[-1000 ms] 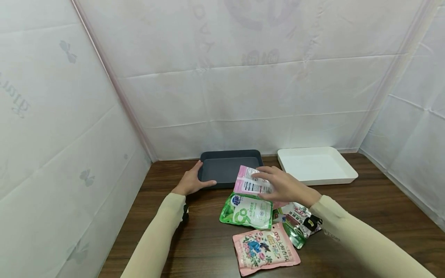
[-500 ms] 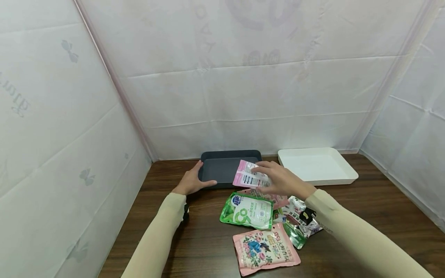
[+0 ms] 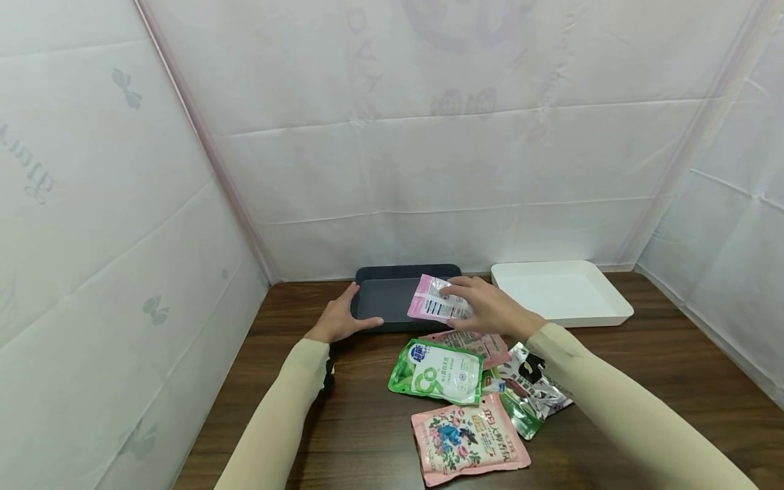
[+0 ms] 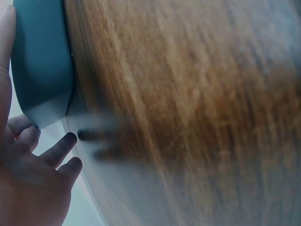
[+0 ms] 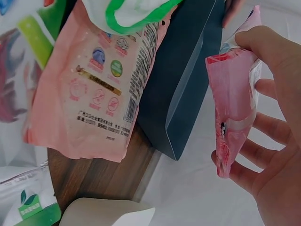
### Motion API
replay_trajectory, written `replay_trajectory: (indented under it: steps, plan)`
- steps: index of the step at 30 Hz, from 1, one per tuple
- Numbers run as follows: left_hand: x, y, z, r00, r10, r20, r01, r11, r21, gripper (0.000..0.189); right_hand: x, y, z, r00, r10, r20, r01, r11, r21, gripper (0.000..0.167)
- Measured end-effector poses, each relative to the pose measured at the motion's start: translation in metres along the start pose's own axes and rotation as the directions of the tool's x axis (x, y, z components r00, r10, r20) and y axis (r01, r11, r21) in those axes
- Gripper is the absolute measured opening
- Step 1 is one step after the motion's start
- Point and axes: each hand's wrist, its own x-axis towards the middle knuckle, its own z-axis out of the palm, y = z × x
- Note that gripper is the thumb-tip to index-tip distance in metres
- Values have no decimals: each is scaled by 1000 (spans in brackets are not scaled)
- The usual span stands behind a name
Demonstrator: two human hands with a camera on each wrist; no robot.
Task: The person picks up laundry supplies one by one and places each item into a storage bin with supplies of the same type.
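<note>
My right hand [image 3: 493, 307] grips a small pink-and-white pouch [image 3: 431, 298] by its right side, raised over the right part of a dark grey tray [image 3: 384, 297]. Seen from the right wrist, the pouch [image 5: 232, 89] is edge-on between thumb and fingers, beside the tray wall [image 5: 176, 94]. My left hand [image 3: 339, 320] rests at the tray's left front corner, thumb along the front and straight fingers along the left side. In the left wrist view its fingers spread around the tray corner [image 4: 44, 106].
Nearer me lie a green-and-white pouch [image 3: 437, 373] overlapping a pink pouch [image 3: 493, 348], a silver-and-green pouch [image 3: 529, 398], and a pink floral pouch [image 3: 468, 439]. A white tray [image 3: 560, 292] stands at the back right. White cloth walls [image 3: 429, 170] enclose the wooden table [image 3: 355, 422].
My right hand has lifted the pink-and-white pouch away from the pile and moved it back and slightly left, over the dark tray. The left hand has stayed at the tray corner.
</note>
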Motion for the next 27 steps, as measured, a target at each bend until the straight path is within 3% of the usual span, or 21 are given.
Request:
replay_trajectory:
  steps: [27]
  plan:
    - [0, 7, 3, 1000, -15, 6, 15, 1000, -4, 120, 34, 15, 4, 1000, 13, 15, -12, 1000, -9, 57]
